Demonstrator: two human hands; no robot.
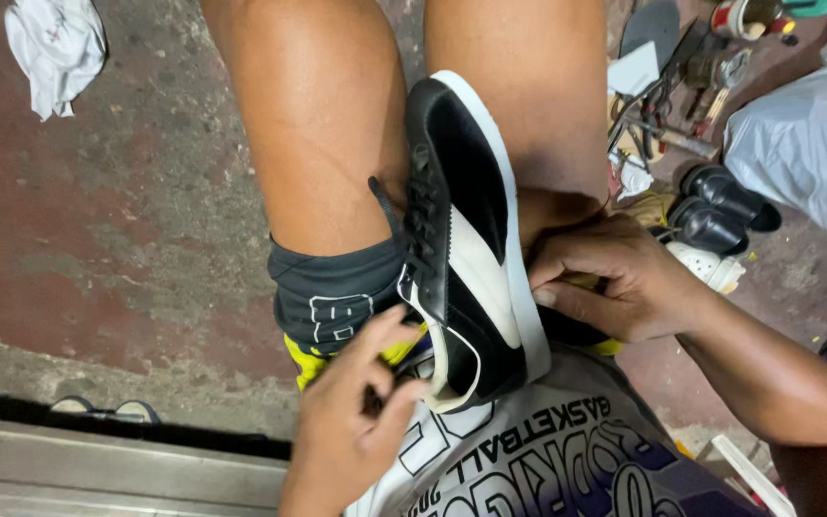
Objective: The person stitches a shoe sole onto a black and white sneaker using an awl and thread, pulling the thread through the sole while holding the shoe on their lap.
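Sneaker (466, 239), black with white stripe and sole, wedged on its side between the knees. Right hand (624, 278), fingers curled against the sole edge. Left hand (356, 412), fingers pinched together at the heel opening.

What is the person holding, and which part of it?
A black and white shoe, wedged between the knees. The left hand is at the heel opening; the right hand presses along the white sole edge.
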